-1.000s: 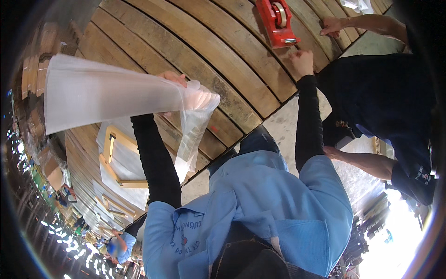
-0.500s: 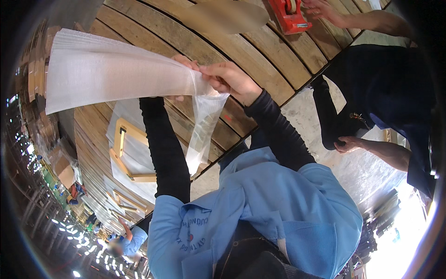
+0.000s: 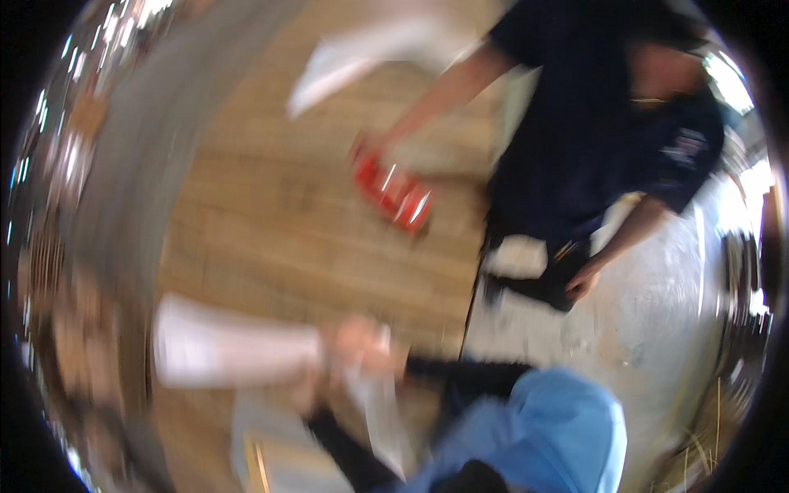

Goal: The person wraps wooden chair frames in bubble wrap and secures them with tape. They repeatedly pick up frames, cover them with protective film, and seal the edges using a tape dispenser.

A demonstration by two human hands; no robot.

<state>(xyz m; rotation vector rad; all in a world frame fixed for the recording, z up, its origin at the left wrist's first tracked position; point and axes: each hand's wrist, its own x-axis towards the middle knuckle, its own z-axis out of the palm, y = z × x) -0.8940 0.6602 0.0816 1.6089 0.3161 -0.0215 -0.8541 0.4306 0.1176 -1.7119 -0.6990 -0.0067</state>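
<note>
A long white bundle of thin wrapping sheet stretches to the left from my hands, over the slatted wooden table. Motion smears the picture, so single fingers do not show well. My left hand is closed around the bundle's right end. Close beside it, my right hand grips the gathered part of the sheet. From between the hands a loose tail of the sheet hangs toward me. What lies inside the wrapping is hidden, though a pinkish tint shows through.
Across the table, a person in dark clothes has one hand on a red tape dispenser. White sheet material lies at the far side. Near the lower edge, a light wooden frame rests on pale sheeting.
My view has swung, so the dispenser and the person now sit nearer the middle. The person's hand has come onto the dispenser. Both my hands still hold the wrapped bundle.
</note>
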